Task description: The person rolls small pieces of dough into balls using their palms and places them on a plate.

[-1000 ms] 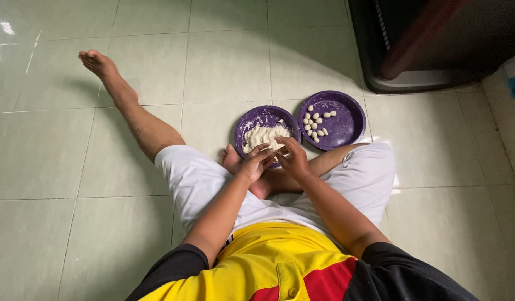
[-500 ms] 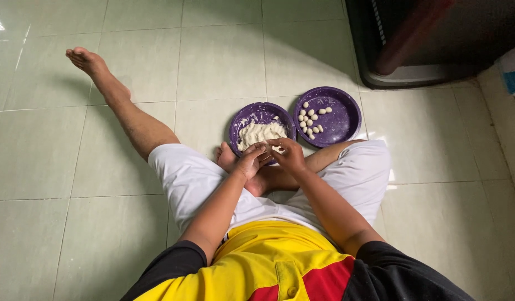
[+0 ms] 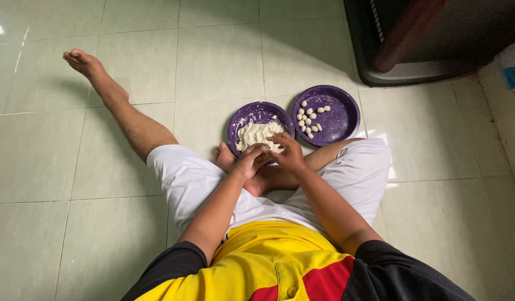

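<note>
While the person sits on the tiled floor (image 3: 224,61), both hands meet at the near rim of the purple plate (image 3: 242,116) heaped with pale dough (image 3: 256,134). Left hand (image 3: 249,161) and right hand (image 3: 291,154) curl their fingertips together on the dough's near edge, pinching it. Just right, touching it, a second purple plate (image 3: 344,120) carries about 11 small dough balls (image 3: 309,118).
</note>
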